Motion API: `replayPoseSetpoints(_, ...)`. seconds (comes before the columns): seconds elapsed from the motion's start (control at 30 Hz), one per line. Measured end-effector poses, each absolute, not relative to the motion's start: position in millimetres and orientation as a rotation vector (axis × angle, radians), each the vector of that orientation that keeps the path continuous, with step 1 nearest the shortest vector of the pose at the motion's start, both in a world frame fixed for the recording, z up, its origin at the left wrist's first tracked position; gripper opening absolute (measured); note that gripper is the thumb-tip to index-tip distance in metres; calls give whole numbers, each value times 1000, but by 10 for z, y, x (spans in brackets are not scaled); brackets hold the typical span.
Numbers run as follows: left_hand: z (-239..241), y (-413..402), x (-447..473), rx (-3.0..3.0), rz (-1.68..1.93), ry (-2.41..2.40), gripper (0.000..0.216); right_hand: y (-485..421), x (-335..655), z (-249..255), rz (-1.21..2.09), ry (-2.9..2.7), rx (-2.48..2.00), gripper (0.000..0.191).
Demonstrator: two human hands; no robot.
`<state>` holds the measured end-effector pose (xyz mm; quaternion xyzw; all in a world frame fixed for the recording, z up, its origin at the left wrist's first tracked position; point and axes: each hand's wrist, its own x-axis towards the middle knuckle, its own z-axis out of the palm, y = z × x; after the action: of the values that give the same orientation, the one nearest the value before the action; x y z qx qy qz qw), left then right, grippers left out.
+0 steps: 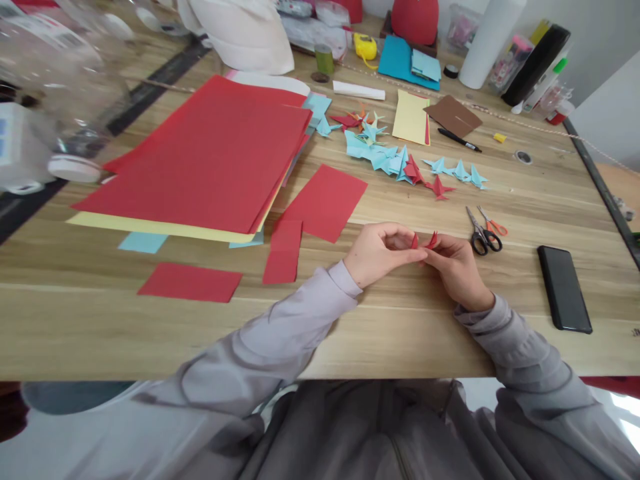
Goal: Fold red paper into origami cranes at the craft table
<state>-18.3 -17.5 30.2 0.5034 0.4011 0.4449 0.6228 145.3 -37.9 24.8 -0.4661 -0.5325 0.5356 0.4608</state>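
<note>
My left hand [379, 253] and my right hand [456, 268] meet over the wooden table [400, 333], both pinched on a small folded red paper piece [424, 241] whose points stick up between the fingertips. Most of the piece is hidden by my fingers. Just left of my hands lie cut red paper pieces [325, 200], and a big stack of red sheets [210, 157] lies further left. Finished blue and red folded paper figures [400, 160] are scattered beyond my hands.
Scissors [484, 232] lie right of my hands, and a black phone [564, 288] lies near the right front edge. A pen [459, 140], yellow and brown sheets, a paper roll [487, 40] and clear plastic bottles [60, 87] crowd the back and left.
</note>
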Motion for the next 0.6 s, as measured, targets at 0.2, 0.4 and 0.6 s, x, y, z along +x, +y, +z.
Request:
replayPoseSetpoints(0.2, 330, -172, -205, 1159, 977, 929, 17, -369, 1475, 238, 1399, -1209, -1066, 15)
replayPoseSetpoints(0.4, 339, -141, -237, 1139, 1010, 944, 14, -352, 1489, 236, 1298, -1186, -1090, 16)
replayPoseSetpoints(0.6, 376, -159, -239, 1237, 930, 1006, 9, -371, 1464, 257, 1249, -1266, -1130, 19)
